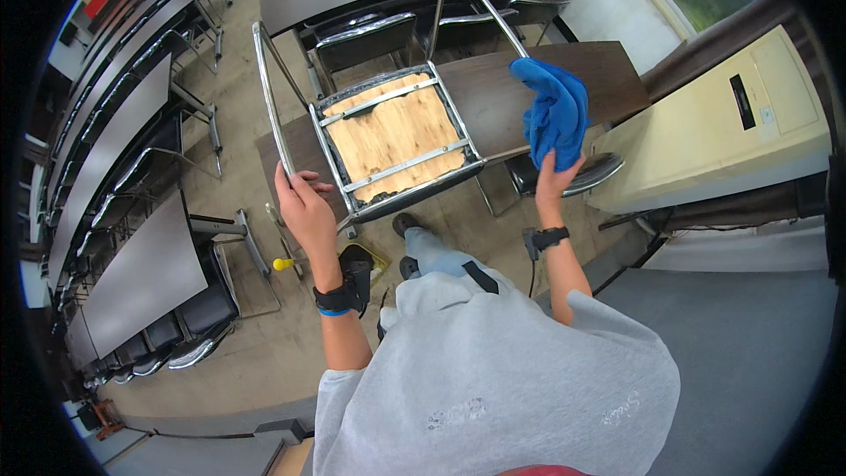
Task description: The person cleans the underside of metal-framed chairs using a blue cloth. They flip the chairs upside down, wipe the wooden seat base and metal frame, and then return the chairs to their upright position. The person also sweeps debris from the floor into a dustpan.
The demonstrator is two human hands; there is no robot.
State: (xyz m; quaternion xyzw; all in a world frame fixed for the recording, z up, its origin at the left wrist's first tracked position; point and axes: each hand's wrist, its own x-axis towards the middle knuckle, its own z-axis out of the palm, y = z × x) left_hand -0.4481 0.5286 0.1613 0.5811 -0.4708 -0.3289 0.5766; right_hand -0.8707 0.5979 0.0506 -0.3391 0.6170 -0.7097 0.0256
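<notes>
An upturned chair lies on a dark wooden table, its bare plywood underside and two metal crossbars facing up. Its chromed tubular legs stick up and away from me. My left hand is at the near end of the left leg tube, fingers curled about it. In my right hand is a blue cloth, bunched up and hanging over the lower part of the right leg tube. The cloth hides that stretch of the tube.
A cream floor-standing cabinet unit rises at the right, beside another black chair. Rows of grey-topped tables with black chairs run along the left. Near my feet stands a yellow-rimmed container, partly hidden by my left wrist.
</notes>
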